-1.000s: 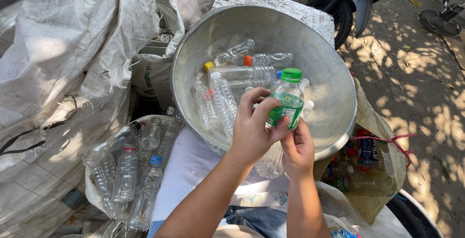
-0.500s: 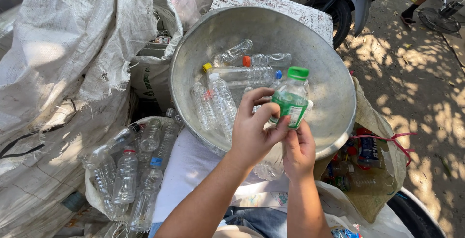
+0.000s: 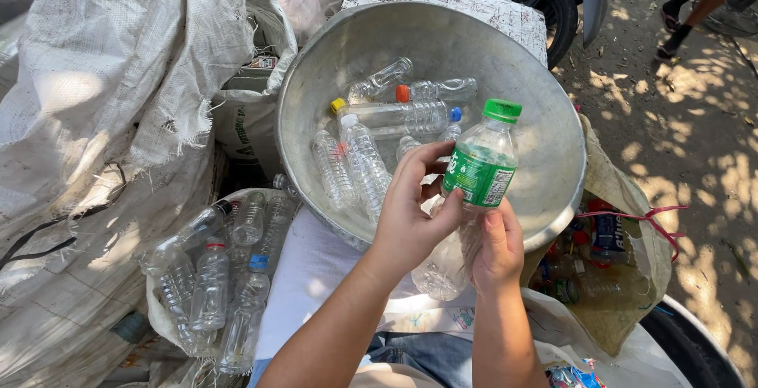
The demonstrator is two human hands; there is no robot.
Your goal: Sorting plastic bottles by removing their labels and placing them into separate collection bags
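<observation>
A clear plastic bottle (image 3: 483, 165) with a green cap and a green label stands upright in both my hands, in front of a big tilted metal basin (image 3: 505, 48). My left hand (image 3: 410, 210) wraps it from the left, fingers on the label's edge. My right hand (image 3: 496, 247) grips its lower part from below. Several clear empty bottles (image 3: 371, 151) with yellow, orange and blue caps lie inside the basin.
A white woven sack (image 3: 103, 96) bulges at the left. Below it an open bag holds several more clear bottles (image 3: 213, 277). A mesh bag of coloured scrap (image 3: 616, 269) hangs at the right. A motorbike wheel (image 3: 557, 5) and a person's legs (image 3: 703, 1) are behind.
The green-capped bottle has risen a little and turned more upright in my hands. A person's legs have walked into view at the top right.
</observation>
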